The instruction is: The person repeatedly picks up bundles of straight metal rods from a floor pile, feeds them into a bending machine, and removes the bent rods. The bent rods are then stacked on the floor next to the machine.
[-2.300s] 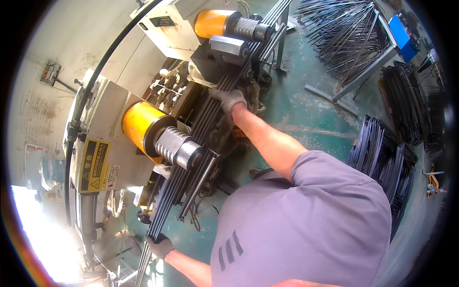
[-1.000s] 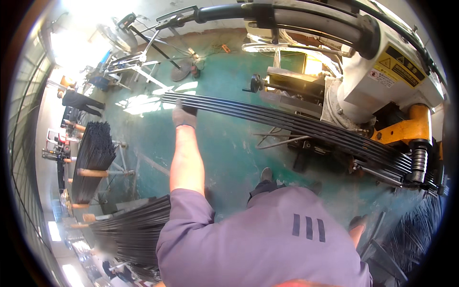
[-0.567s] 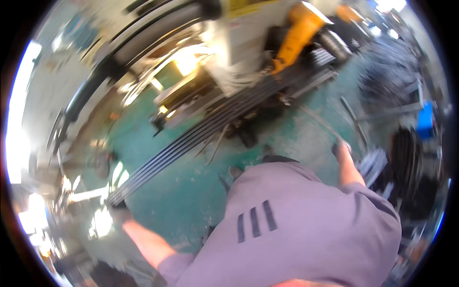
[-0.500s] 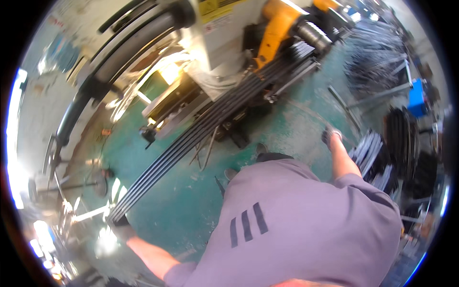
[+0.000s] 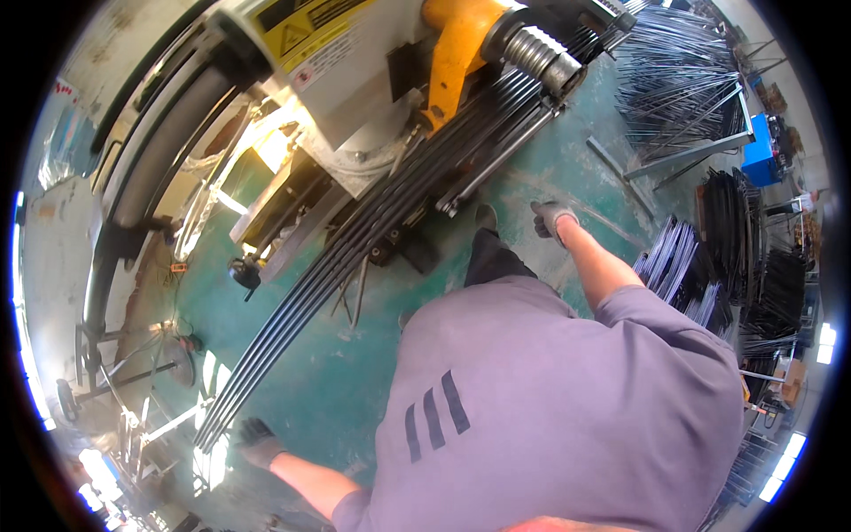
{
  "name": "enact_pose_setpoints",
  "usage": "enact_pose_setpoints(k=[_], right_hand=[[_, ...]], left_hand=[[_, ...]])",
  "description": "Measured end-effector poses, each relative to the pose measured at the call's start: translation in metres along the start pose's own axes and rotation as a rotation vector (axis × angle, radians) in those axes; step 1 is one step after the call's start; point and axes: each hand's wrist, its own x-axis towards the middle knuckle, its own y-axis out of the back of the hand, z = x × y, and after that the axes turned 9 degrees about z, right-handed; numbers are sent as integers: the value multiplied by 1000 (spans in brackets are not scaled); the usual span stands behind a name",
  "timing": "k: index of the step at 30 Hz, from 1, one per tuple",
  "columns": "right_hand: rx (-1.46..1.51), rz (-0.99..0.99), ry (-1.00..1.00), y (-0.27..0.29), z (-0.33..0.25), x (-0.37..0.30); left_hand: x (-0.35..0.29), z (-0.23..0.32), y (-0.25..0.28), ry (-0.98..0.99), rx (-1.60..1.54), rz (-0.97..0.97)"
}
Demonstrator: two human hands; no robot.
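Several long dark metal tubes [image 5: 292, 324] lie side by side, slanting from the machine at the upper right to their free ends at the lower left. My left hand [image 5: 258, 443], in a grey glove with dark fingers, is beside those ends with a small gap between. Its fingers are stretched out and nothing is in them. Out to the right, over the green floor, is my gloved right hand [image 5: 553, 220]. Its fingers are curled in, with nothing visible in them. The tubes pass beneath the machine's orange arm [image 5: 452, 66] and beside a ribbed metal cylinder [image 5: 542, 62].
A pale machine housing [image 5: 332, 66] with a yellow warning label stands ahead. Large heaps of thin metal rods [image 5: 674, 75] lie at the far right, near a blue box [image 5: 759, 151]. More bundled tubes [image 5: 669, 257] are at my right. A round-based stand [image 5: 180, 363] is at left.
My left hand has come off the tube ends and sits just right of them. My right hand has swung forward and left. The view has shifted, bringing the machine nearer.
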Motion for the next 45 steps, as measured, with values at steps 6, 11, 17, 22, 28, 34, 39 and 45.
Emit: enact_pose_setpoints(k=[6,11,17,22,28,34,39,45], right_hand=[[-138,-44,-125,30,-2,91],[-448,13,-72,58,-56,187],[-668,-213,92,72,-123,235],[-428,-156,59,81,-120,236],[-199,-128,-102,96,-73,194],[162,-164,163,104,-109,145],[586,-244,352,104,-206,78],[1309,-557,207,83,-305,51]], left_hand=[[-54,-190,-19,302,45,27],[-94,-347,-50,451,170,-43],[-209,-466,-78,-338,1178,-694],[-228,-480,-108,-860,1379,-971],[-191,-484,-125,-849,1198,-1031],[-180,-472,-130,-1594,1681,-1241],[-211,-429,-138,-2073,2139,-1188],[-231,-378,-142,-1071,1207,-762]])
